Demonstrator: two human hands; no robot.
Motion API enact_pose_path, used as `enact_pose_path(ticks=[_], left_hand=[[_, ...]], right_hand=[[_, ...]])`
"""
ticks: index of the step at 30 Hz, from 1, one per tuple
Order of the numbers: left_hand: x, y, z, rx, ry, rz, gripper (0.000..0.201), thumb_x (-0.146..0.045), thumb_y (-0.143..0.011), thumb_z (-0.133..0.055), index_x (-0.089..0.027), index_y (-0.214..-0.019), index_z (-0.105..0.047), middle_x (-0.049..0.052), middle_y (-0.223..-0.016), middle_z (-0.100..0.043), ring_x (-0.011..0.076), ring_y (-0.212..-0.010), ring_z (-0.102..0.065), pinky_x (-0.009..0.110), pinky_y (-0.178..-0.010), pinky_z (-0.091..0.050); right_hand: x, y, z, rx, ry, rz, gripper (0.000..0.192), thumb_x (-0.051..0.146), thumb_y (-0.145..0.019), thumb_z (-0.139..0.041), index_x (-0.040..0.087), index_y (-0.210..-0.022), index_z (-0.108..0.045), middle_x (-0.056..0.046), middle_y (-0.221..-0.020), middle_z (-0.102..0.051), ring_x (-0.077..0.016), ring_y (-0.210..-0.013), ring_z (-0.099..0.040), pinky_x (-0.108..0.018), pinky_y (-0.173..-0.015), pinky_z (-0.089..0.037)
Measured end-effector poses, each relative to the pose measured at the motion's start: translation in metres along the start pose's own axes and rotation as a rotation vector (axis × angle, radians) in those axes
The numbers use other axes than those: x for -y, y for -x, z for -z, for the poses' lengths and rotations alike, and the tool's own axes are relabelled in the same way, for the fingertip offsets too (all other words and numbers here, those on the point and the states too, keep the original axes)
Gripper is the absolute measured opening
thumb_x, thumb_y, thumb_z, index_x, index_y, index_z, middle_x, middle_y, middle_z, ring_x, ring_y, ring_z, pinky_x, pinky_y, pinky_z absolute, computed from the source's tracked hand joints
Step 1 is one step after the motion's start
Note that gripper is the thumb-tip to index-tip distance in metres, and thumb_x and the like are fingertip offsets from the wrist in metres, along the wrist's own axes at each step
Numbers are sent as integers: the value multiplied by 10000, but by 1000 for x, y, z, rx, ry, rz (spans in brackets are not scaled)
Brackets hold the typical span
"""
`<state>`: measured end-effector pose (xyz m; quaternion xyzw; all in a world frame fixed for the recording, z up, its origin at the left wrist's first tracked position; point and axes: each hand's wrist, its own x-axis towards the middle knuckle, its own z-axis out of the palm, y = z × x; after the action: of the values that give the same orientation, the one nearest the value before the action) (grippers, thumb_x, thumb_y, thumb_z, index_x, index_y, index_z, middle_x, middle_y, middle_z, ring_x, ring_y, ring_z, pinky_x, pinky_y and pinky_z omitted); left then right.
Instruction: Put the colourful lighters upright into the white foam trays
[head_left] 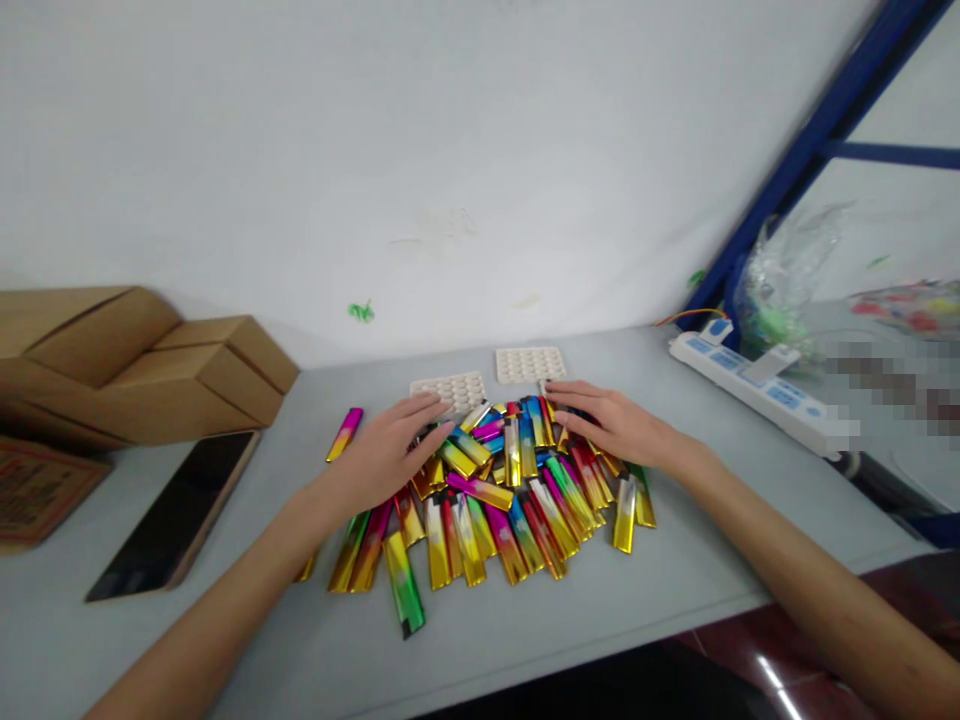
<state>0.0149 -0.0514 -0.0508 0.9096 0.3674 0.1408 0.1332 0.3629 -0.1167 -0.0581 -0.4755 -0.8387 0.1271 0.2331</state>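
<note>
A heap of shiny, many-coloured lighter cases [495, 490] lies on the grey table [675, 560]. My left hand [390, 450] rests flat on the left side of the heap, fingers spread and pointing right. On the heap's right side lies my right hand [611, 425], fingers stretched toward the left. Neither hand grips anything. One pink and gold case [345, 433] lies apart, left of the heap. Two white perforated trays, one [450, 388] and the other [531, 364], sit just behind the heap.
Brown cardboard boxes [150, 365] stand at the left, with a dark phone-like slab [176, 515] in front. A white power strip [757, 390] and a clear plastic bag [787, 270] are at the right, beside a blue metal frame [810, 140]. The table's front edge is near.
</note>
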Motion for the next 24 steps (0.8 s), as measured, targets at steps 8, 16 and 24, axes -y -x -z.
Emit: enact_pose_path(ticks=[8, 16, 24], left_hand=[[-20, 19, -1, 48, -45, -47, 621, -553, -1060, -360, -216, -1579, -421, 69, -1637, -416, 247, -1545, -330, 470, -1298, -234], [-29, 19, -6, 83, 1, -101, 571, -505, -1063, -393, -263, -1579, -410, 58, -1609, -460, 238, -1521, -380, 507, -1295, -231], [-38, 11, -9, 48, -67, -109, 640, -527, -1058, -388, -228, -1619, -325, 59, -1675, -332, 247, -1577, -247, 513, -1315, -138]], right_hand=[[7, 9, 2, -10, 6, -47, 424, 419, -1072, -445, 274, -1435, -610, -65, -1481, -617, -261, -1370, -585, -525, -1234, -396], [3, 5, -2, 0, -2, -38, 413, 425, -1072, -439, 298, -1418, -626, -54, -1440, -653, -276, -1351, -601, -553, -1206, -414], [-4, 9, -3, -85, 13, -112, 430, 440, -1086, -378, 284, -1398, -629, -78, -1487, -610, -281, -1388, -559, -607, -1221, -348]])
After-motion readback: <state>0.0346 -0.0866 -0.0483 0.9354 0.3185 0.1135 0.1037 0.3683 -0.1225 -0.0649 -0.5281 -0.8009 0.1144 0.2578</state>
